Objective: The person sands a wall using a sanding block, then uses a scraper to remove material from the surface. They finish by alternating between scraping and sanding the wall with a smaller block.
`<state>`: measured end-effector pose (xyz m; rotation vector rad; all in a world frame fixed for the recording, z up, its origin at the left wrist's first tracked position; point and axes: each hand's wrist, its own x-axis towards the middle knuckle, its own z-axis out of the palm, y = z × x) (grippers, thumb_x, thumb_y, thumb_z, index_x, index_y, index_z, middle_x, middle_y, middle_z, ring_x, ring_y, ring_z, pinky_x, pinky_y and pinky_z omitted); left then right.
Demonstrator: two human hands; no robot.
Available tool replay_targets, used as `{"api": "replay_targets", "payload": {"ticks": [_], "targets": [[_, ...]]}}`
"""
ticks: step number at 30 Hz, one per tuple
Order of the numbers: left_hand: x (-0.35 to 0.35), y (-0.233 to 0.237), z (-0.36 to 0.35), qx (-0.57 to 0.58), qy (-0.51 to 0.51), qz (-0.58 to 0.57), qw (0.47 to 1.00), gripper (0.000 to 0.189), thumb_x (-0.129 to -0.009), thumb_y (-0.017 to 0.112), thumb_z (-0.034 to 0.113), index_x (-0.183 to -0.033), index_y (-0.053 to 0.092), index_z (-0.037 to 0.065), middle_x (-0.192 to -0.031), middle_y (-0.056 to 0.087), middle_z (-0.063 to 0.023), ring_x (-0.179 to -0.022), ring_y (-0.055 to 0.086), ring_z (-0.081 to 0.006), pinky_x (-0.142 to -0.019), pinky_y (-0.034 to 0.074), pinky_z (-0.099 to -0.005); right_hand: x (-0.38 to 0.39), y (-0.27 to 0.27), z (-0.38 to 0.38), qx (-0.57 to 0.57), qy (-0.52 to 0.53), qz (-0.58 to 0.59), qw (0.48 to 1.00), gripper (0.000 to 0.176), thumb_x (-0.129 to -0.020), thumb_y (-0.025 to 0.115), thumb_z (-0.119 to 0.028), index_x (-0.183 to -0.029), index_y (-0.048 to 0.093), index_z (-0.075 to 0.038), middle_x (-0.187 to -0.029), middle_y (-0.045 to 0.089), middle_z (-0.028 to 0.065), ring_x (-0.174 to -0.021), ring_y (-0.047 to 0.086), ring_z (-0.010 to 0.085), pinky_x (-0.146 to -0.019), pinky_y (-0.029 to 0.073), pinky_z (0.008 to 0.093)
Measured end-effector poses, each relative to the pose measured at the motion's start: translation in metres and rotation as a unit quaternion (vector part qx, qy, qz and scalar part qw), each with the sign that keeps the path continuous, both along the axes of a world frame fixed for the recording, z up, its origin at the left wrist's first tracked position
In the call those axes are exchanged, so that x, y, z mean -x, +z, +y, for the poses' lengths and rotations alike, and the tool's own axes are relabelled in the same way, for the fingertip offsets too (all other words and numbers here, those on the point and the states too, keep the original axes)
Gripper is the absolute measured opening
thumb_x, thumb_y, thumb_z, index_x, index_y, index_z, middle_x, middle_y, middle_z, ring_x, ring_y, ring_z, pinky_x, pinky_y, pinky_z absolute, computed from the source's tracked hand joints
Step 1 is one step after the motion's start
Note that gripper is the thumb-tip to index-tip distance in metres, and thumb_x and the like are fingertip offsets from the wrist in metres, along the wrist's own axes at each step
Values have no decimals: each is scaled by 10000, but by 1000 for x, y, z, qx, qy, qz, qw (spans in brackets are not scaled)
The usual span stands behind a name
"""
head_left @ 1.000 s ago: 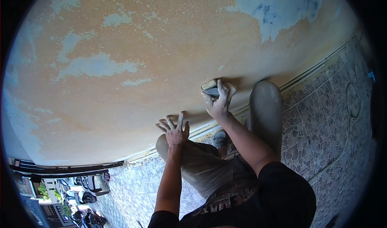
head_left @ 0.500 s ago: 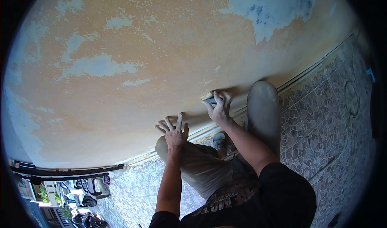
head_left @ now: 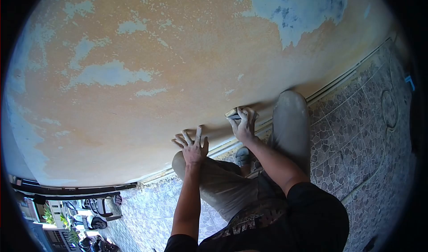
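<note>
My right hand (head_left: 244,124) grips a sanding block (head_left: 231,113), tan with a dark grey side, and holds it against the wall (head_left: 178,87) low down near its base. Pale dust coats the fingers. Left of it, my left hand (head_left: 193,148) rests on the same wall with fingers spread and nothing in them. The wall's surface is tan and patchy, with whitish and bluish areas where the coat differs. The face of the block toward the wall is hidden.
My bent knees (head_left: 290,111) are close to the wall on both sides of my hands. A pale ledge (head_left: 227,146) runs along the wall's foot. Stone-patterned floor tiles (head_left: 339,154) lie beneath me. Parked motorbikes (head_left: 91,221) stand at the lower left.
My right hand and the sanding block have slid a short way down the wall, toward its base. The left hand stays in place.
</note>
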<state>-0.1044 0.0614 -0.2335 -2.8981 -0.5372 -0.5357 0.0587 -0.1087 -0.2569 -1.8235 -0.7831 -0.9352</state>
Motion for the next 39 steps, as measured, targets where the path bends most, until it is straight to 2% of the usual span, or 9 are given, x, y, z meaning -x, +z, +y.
{"api": "replay_targets", "payload": {"ticks": [3,8,15,22,24,26,28,34,39], "targets": [[0,1,-3,-11,-19,-55,998,586,-868,611,455,-1423,452,351,-1387,374,-391,-1290,183,-705,-1056,73,-774,8,19,14,-50,0,51,997,732,-761,805,-232,-1356,417,-62,-1120,454,169,-996,450,334,-836,335,504],[1,4,-3,1,-4,-28,1000,574,-873,604,466,-1419,464,355,-1392,380,-388,-1299,189,-694,-1066,64,-762,-19,82,18,-139,7,-8,990,697,-754,808,-234,-1330,449,-77,-1119,459,158,-1010,461,337,-829,328,505],[0,6,-5,-8,15,-1,1000,570,-887,586,480,-1427,450,360,-1391,377,-391,-1296,192,-695,-1065,82,-759,9,2,9,-23,12,40,999,705,-751,804,-208,-1333,433,-63,-1145,456,171,-1017,454,342,-843,320,496],[0,6,-5,1,12,-2,1000,568,-872,604,460,-1413,467,355,-1372,385,-409,-1285,195,-705,-1053,76,-775,-27,86,13,-172,-25,4,985,709,-792,778,-218,-1364,398,-40,-1142,445,188,-1018,437,345,-858,330,507],[2,-9,4,-24,-9,-11,1000,636,-862,619,499,-1433,438,287,-1415,233,-475,-1325,30,-705,-1057,-5,-764,-27,50,6,-122,-25,-22,992,703,-793,778,-223,-1363,405,-51,-1133,441,182,-1015,434,344,-852,333,508],[-1,-8,3,-13,-8,-8,1000,640,-860,620,500,-1435,435,288,-1415,231,-477,-1327,27,-703,-1057,-6,-764,-15,3,-1,-28,-7,-15,999,698,-794,777,-230,-1370,412,-81,-1113,431,166,-1005,428,338,-836,333,510],[-1,1,-4,2,11,-11,1000,563,-868,608,478,-1403,480,355,-1386,360,-407,-1290,162,-713,-1046,75,-783,-5,11,0,-37,-8,10,999,695,-793,778,-230,-1368,419,-76,-1115,431,166,-1006,430,336,-829,331,512],[4,4,-8,11,16,-4,1000,573,-872,602,480,-1414,467,349,-1363,388,-417,-1310,150,-697,-1059,52,-769,-29,99,3,-142,-42,3,989,729,-769,814,-242,-1358,434,-41,-1138,447,190,-1017,433,345,-860,370,456],[1,-8,4,-13,-3,-2,1000,667,-857,628,492,-1456,395,312,-1414,229,-476,-1323,24,-707,-1060,-5,-760,-10,16,-2,-62,-28,-13,998,795,-749,825,-226,-1388,387,-46,-1125,482,190,-997,462,333,-845,350,504]]}}
